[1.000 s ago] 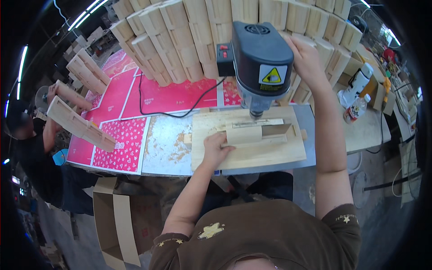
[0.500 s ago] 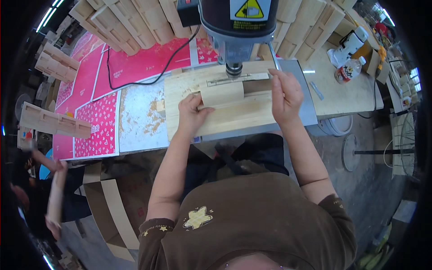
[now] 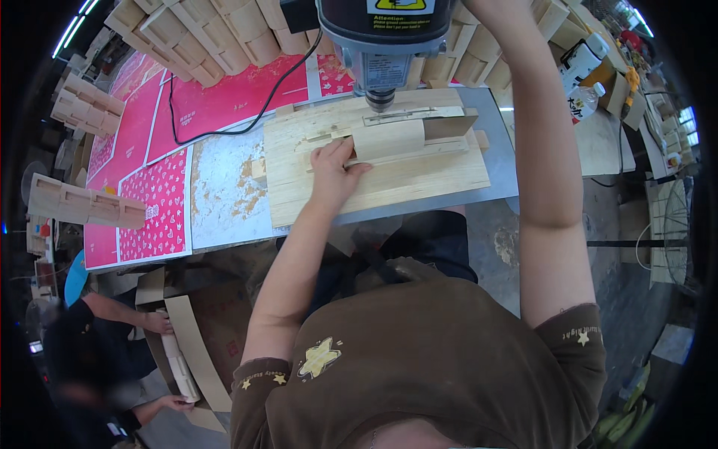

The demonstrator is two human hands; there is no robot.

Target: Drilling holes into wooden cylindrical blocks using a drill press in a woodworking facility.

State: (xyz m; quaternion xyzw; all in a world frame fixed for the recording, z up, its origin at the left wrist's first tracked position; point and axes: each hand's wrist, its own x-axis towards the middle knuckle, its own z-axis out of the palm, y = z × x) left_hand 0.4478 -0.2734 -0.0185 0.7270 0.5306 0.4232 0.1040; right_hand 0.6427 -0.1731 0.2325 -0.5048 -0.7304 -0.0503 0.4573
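A pale wooden piece [image 3: 389,141] with a smooth, rounded top lies in a wooden jig on a flat board [image 3: 299,202]. My left hand [image 3: 336,170] grips its left end, fingers behind and thumb at the front. Just behind the piece runs a narrow slotted strip [image 3: 404,116]. The drill press [image 3: 381,67] hangs above it, its chuck [image 3: 380,100] close over the strip. My right hand [image 3: 490,6] is raised beside the drill head at the top edge; its fingers are cut off or hidden, so what they touch does not show.
Carved wooden blocks [image 3: 187,37] are stacked behind the drill. A black cable [image 3: 254,123] crosses the pink sheet at left. One wooden piece [image 3: 86,200] lies at the left edge. Below, a co-worker's hands [image 3: 158,322] hold a wooden piece over a cardboard box [image 3: 198,344]. Bottles [image 3: 583,101] stand at right.
My right hand has gone from the drill's lever up to the top edge. My left hand stays on the piece's end. The co-worker has brought a wooden piece to the cardboard box.
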